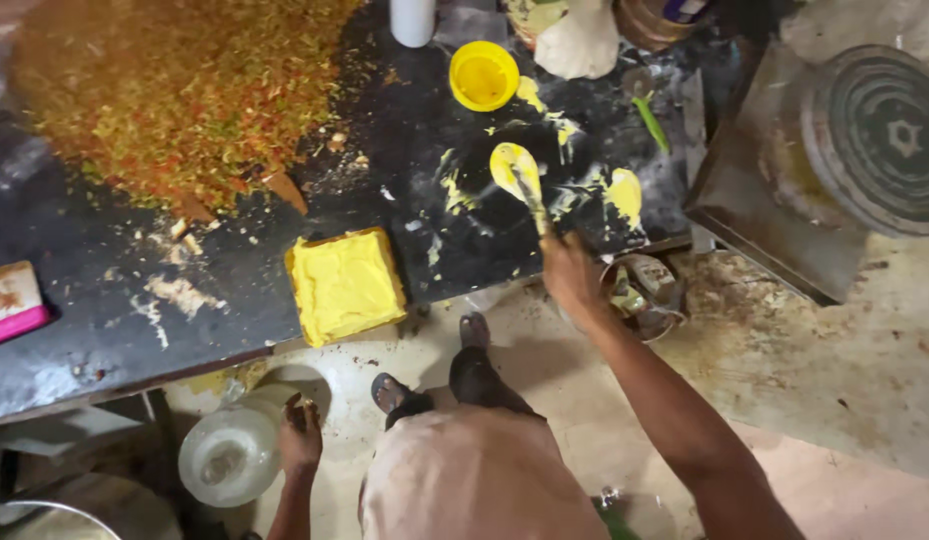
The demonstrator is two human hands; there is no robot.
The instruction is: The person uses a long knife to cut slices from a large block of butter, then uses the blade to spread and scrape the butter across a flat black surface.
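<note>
Head view: my right hand (569, 275) clamps spoon (519, 175) handle, yellow-coated bowl just beyond knuckles on black counter (104, 300). Yellow block (345, 284) left of grip. Left hand (300, 440) hangs loosely curled, empty, beside plastic jar (229, 455).

A dark, stained worktop (114, 300) runs across the upper left, strewn with scraps and yellow smears. Beneath it lies a pale, grimy floor (834, 370). Warm, dim light falls over everything, leaving the corners shadowed.
</note>
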